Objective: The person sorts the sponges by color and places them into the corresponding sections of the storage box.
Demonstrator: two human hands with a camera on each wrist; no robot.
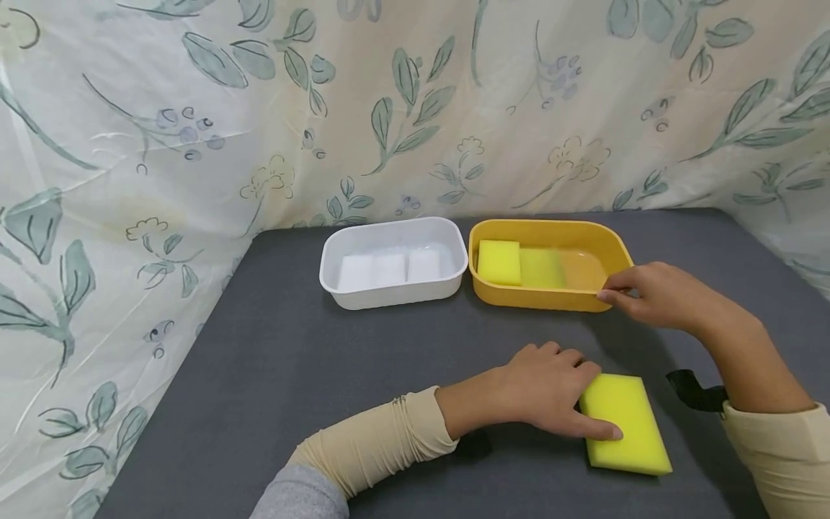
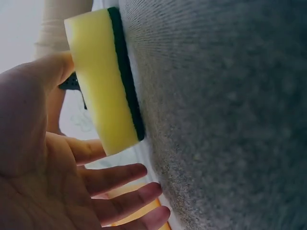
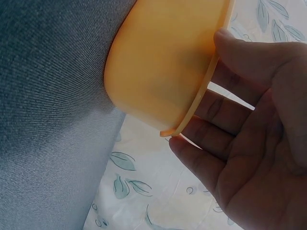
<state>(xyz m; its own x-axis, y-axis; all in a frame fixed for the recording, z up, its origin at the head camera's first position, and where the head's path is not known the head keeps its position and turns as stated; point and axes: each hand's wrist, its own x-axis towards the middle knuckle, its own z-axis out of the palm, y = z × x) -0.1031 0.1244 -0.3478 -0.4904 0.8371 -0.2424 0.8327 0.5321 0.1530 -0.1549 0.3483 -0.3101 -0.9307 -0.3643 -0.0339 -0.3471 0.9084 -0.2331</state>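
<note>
A yellow sponge (image 1: 627, 425) with a dark green underside lies on the grey table at the front right. My left hand (image 1: 551, 393) reaches it from the left, its thumb over the sponge's top and its index finger at the far left corner. In the left wrist view the other fingers (image 2: 127, 177) extend loosely past the sponge (image 2: 103, 81). My right hand (image 1: 661, 292) pinches the rim of the yellow box (image 1: 551, 299) at its near right corner. In the right wrist view the thumb (image 3: 230, 45) lies on one side of that rim, the fingers on the other.
Inside the yellow box, yellow sponges (image 1: 499, 262) sit toward the left. Beside it, on the left, stands a white box (image 1: 395, 294) with white rectangular pieces in it. A leaf-patterned cloth (image 1: 415, 108) hangs behind the table (image 1: 292, 375) and along its left side.
</note>
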